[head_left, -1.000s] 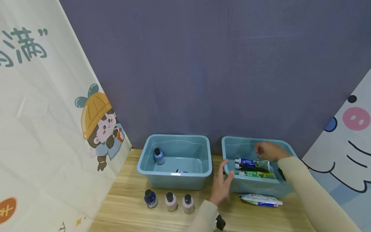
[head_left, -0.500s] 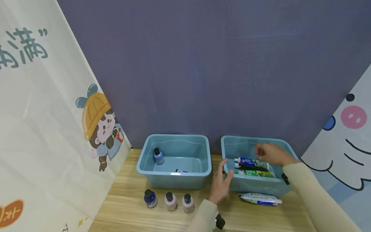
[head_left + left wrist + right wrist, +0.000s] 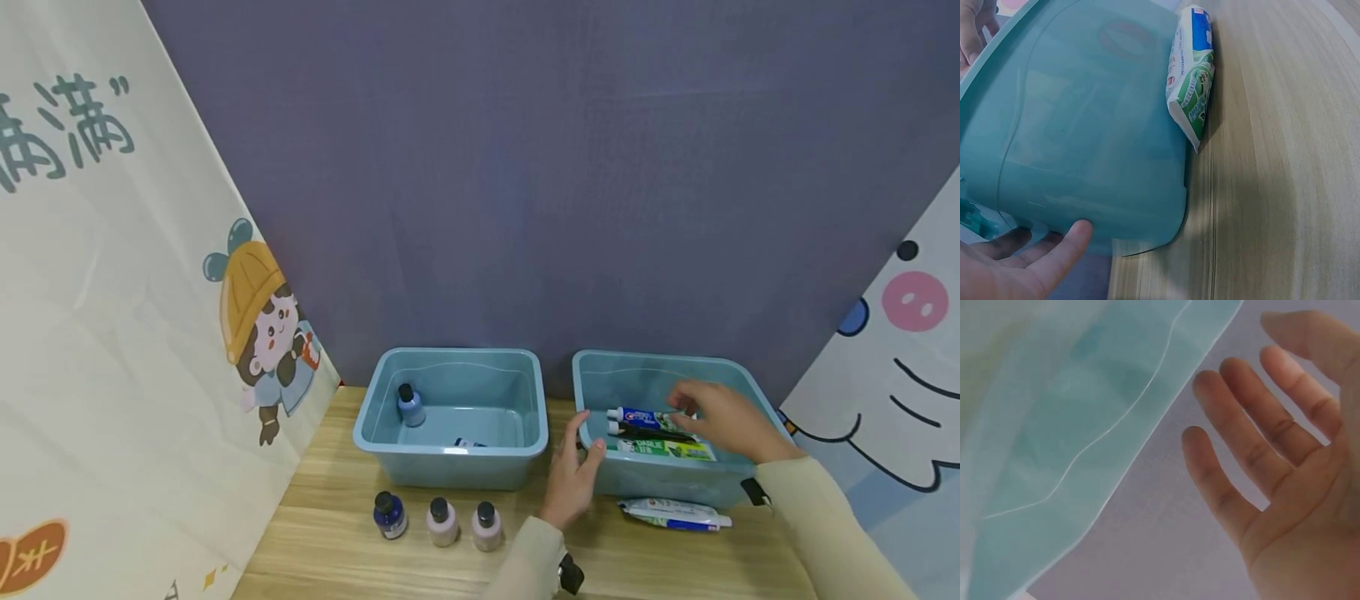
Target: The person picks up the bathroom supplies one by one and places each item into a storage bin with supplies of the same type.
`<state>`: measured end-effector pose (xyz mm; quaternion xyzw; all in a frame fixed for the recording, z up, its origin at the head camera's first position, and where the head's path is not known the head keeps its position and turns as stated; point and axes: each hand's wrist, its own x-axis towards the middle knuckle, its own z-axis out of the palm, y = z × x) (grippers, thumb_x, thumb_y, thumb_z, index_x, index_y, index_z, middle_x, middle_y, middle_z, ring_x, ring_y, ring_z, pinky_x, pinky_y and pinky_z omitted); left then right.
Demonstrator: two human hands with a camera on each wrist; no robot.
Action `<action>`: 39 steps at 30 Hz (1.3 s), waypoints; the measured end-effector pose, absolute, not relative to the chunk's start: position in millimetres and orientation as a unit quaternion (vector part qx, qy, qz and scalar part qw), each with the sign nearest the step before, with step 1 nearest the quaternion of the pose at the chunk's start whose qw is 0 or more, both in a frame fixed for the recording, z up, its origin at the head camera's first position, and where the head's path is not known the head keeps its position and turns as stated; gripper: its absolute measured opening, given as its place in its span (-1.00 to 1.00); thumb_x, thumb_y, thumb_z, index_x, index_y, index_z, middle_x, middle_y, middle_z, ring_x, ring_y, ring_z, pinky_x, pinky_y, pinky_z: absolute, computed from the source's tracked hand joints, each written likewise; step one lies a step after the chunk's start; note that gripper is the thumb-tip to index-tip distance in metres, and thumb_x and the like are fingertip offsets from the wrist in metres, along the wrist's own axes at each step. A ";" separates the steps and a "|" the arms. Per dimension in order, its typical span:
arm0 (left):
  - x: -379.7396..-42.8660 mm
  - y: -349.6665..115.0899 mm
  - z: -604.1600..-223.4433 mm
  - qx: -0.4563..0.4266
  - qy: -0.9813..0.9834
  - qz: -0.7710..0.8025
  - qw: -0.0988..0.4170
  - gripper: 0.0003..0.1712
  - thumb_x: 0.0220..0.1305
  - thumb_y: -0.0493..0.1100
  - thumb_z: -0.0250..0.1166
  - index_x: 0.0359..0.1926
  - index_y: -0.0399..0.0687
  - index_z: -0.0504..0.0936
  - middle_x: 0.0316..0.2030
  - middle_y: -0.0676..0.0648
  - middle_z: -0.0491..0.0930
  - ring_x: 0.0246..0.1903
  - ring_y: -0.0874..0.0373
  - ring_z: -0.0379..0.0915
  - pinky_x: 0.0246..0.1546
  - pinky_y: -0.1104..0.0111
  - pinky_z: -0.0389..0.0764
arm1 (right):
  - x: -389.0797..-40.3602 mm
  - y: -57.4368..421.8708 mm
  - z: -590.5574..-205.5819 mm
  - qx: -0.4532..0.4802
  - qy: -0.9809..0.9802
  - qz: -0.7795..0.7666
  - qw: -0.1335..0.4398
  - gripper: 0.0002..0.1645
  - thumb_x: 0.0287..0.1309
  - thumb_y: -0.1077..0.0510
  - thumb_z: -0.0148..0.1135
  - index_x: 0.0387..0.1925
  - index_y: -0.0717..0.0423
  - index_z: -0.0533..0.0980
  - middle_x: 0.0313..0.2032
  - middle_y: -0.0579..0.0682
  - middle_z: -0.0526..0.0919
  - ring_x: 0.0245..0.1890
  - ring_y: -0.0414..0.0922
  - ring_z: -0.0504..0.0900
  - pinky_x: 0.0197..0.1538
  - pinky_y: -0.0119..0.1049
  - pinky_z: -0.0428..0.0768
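My left hand [image 3: 573,479] rests against the front left corner of the right blue bin [image 3: 652,479], its fingers extended; in the left wrist view the fingertips touch the bin's wall. Over the inside of that bin is my right hand [image 3: 720,417], holding nothing, its fingers loosely bent and spread in the right wrist view. Below it lie a blue toothpaste tube [image 3: 637,418], a black tube [image 3: 648,433] and a green toothpaste pack [image 3: 660,449]. Toothpaste tubes [image 3: 671,512] lie on the table along the bin's front, one with a blue and green end [image 3: 1197,81].
A second blue bin [image 3: 453,471] stands on the left with a small blue bottle [image 3: 410,406] inside and another item partly hidden. In front of it are a dark blue bottle [image 3: 390,517] and two pink bottles [image 3: 442,525]. A grey-purple cloth [image 3: 487,208] rises behind.
My right hand has shifted slightly right and toward the front, and its curled fingers have loosened and spread. My left hand has stayed at the bin's corner.
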<state>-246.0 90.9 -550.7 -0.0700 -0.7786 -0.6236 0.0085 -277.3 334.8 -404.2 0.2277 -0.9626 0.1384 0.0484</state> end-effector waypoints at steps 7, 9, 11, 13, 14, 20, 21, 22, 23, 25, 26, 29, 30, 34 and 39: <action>-246.6 91.7 -552.7 -0.090 -0.782 -0.615 0.033 -0.45 0.56 0.27 0.00 0.46 0.81 0.10 0.51 0.04 0.29 0.42 -0.11 0.31 0.27 -0.12 0.46 | -254.7 340.7 -407.1 0.206 -0.959 0.170 0.097 -0.75 0.23 0.16 0.42 -0.06 -0.06 0.62 -0.15 -0.08 0.72 -0.23 -0.15 0.64 -0.20 -0.13 0.62; -246.6 91.2 -552.7 -0.090 -0.782 -0.615 0.035 -0.45 0.56 0.27 0.00 0.46 0.81 0.10 0.50 0.06 0.29 0.42 -0.11 0.32 0.26 -0.10 0.47 | -248.7 341.5 -408.6 0.198 -0.958 0.175 0.113 -0.71 0.23 0.15 0.42 -0.01 -0.04 0.61 -0.14 -0.08 0.71 -0.23 -0.12 0.65 -0.21 -0.13 0.62; -246.7 90.6 -552.7 -0.088 -0.782 -0.616 0.035 -0.45 0.55 0.29 0.00 0.45 0.81 0.11 0.51 0.08 0.29 0.42 -0.10 0.31 0.26 -0.10 0.47 | -242.8 342.2 -411.1 0.192 -0.956 0.178 0.135 -0.66 0.22 0.16 0.43 0.02 -0.02 0.59 -0.15 -0.09 0.70 -0.23 -0.10 0.66 -0.21 -0.12 0.62; -246.9 90.2 -553.0 -0.088 -0.780 -0.618 0.034 -0.45 0.55 0.28 0.01 0.45 0.82 0.11 0.51 0.08 0.28 0.43 -0.09 0.31 0.27 -0.10 0.47 | -237.1 342.6 -414.6 0.190 -0.952 0.178 0.162 -0.62 0.18 0.19 0.46 0.03 0.00 0.59 -0.16 -0.09 0.69 -0.24 -0.08 0.66 -0.21 -0.11 0.63; -247.2 90.2 -553.5 -0.088 -0.780 -0.619 0.031 -0.45 0.54 0.30 0.00 0.45 0.83 0.11 0.51 0.10 0.27 0.43 -0.08 0.30 0.27 -0.09 0.47 | -234.4 342.6 -417.0 0.188 -0.949 0.179 0.179 -0.61 0.16 0.21 0.47 0.02 0.00 0.59 -0.17 -0.09 0.68 -0.24 -0.09 0.66 -0.21 -0.12 0.63; -249.6 91.1 -556.4 -0.093 -0.776 -0.623 0.038 -0.45 0.55 0.31 -0.03 0.46 0.79 0.10 0.52 0.12 0.26 0.44 -0.07 0.30 0.30 -0.08 0.44 | -219.1 341.3 -438.0 0.176 -0.920 0.214 0.277 -0.53 0.01 0.35 0.51 0.00 0.09 0.61 -0.19 -0.05 0.65 -0.29 -0.19 0.59 -0.21 -0.49 0.55; -250.0 91.2 -556.8 -0.094 -0.776 -0.622 0.041 -0.45 0.55 0.30 -0.03 0.47 0.78 0.10 0.52 0.12 0.26 0.44 -0.07 0.30 0.31 -0.09 0.44 | -216.3 340.8 -442.0 0.172 -0.914 0.223 0.291 -0.51 -0.02 0.38 0.51 0.00 0.10 0.61 -0.19 -0.05 0.65 -0.30 -0.23 0.57 -0.22 -0.55 0.50; -250.2 91.4 -557.4 -0.093 -0.777 -0.621 0.041 -0.45 0.55 0.30 -0.02 0.47 0.78 0.11 0.52 0.13 0.26 0.44 -0.06 0.30 0.31 -0.09 0.44 | -213.6 340.6 -446.1 0.170 -0.909 0.232 0.302 -0.50 -0.05 0.40 0.51 -0.01 0.12 0.61 -0.20 -0.04 0.64 -0.30 -0.26 0.55 -0.21 -0.59 0.47; -250.4 91.3 -557.7 -0.094 -0.777 -0.620 0.042 -0.45 0.55 0.30 -0.01 0.46 0.77 0.11 0.52 0.13 0.26 0.44 -0.06 0.29 0.31 -0.09 0.43 | -210.9 340.3 -450.0 0.168 -0.904 0.241 0.312 -0.50 -0.07 0.42 0.51 -0.03 0.14 0.61 -0.21 -0.03 0.63 -0.30 -0.31 0.53 -0.21 -0.63 0.44; -250.6 91.1 -558.6 -0.094 -0.779 -0.619 0.041 -0.44 0.55 0.28 0.02 0.46 0.78 0.11 0.51 0.14 0.27 0.44 -0.05 0.29 0.32 -0.09 0.43 | -205.4 339.8 -457.3 0.163 -0.895 0.255 0.329 -0.49 -0.12 0.45 0.51 -0.06 0.17 0.62 -0.24 -0.01 0.63 -0.31 -0.41 0.49 -0.22 -0.66 0.42; -250.5 91.1 -558.8 -0.094 -0.779 -0.618 0.041 -0.44 0.54 0.28 0.03 0.46 0.77 0.11 0.51 0.14 0.27 0.45 -0.04 0.28 0.32 -0.10 0.42 | -202.8 339.7 -460.8 0.160 -0.891 0.261 0.334 -0.50 -0.14 0.46 0.51 -0.08 0.18 0.62 -0.25 0.00 0.63 -0.31 -0.45 0.48 -0.22 -0.67 0.42; -250.6 91.1 -559.1 -0.095 -0.777 -0.621 0.040 -0.43 0.53 0.29 0.04 0.46 0.77 0.12 0.51 0.15 0.27 0.46 -0.03 0.27 0.34 -0.10 0.40 | -196.5 340.3 -471.4 0.152 -0.886 0.270 0.346 -0.53 -0.17 0.48 0.50 -0.14 0.19 0.62 -0.30 0.00 0.64 -0.33 -0.51 0.45 -0.24 -0.68 0.42; -250.7 91.2 -559.3 -0.096 -0.776 -0.622 0.040 -0.43 0.52 0.30 0.04 0.46 0.77 0.12 0.51 0.15 0.26 0.46 -0.03 0.27 0.34 -0.10 0.40 | -194.9 340.7 -475.0 0.148 -0.885 0.272 0.347 -0.55 -0.18 0.48 0.50 -0.16 0.20 0.62 -0.31 -0.01 0.64 -0.34 -0.52 0.46 -0.25 -0.69 0.43; -251.3 91.3 -559.2 -0.097 -0.775 -0.622 0.044 -0.41 0.49 0.37 0.02 0.46 0.77 0.11 0.51 0.16 0.26 0.46 -0.03 0.27 0.34 -0.11 0.39 | -188.0 341.9 -489.4 0.131 -0.889 0.275 0.343 -0.61 -0.17 0.47 0.49 -0.23 0.18 0.62 -0.37 -0.05 0.64 -0.39 -0.51 0.47 -0.30 -0.71 0.42; -252.5 91.9 -559.9 -0.097 -0.777 -0.621 0.042 -0.42 0.53 0.29 0.04 0.46 0.79 0.11 0.51 0.13 0.26 0.45 -0.08 0.27 0.31 -0.14 0.41 | -180.8 342.6 -507.0 0.120 -0.897 0.267 0.331 -0.65 -0.20 0.44 0.51 -0.34 0.09 0.62 -0.43 -0.12 0.66 -0.45 -0.46 0.50 -0.33 -0.70 0.41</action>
